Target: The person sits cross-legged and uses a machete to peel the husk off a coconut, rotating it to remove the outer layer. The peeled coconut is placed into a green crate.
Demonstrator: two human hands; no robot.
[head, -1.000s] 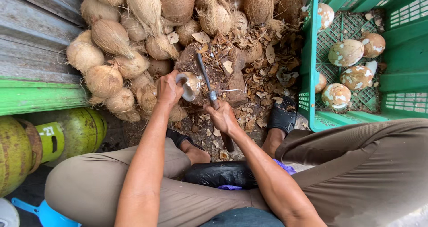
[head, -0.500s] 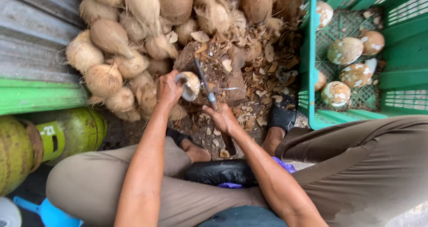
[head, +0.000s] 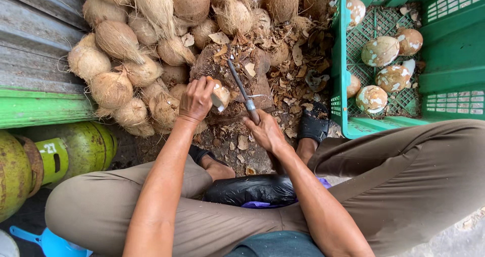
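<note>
My left hand (head: 196,99) grips a partly shelled coconut (head: 220,94), pale flesh showing, and holds it against a worn wooden chopping block (head: 252,65). My right hand (head: 266,131) is closed on the handle of a long machete (head: 240,88). Its blade points away from me and lies over the block, just right of the coconut. I am seated low with both knees spread, sandalled feet on the ground either side of the block.
A heap of husked brown coconuts (head: 151,45) fills the far left and back. A green plastic crate (head: 434,80) on the right holds several peeled coconuts (head: 380,51). Shell chips (head: 298,85) litter the ground. Green gas cylinders (head: 55,161) stand at my left.
The coconut has been turned in my left hand and now shows more pale flesh. The machete has stayed over the block, shifting only slightly.
</note>
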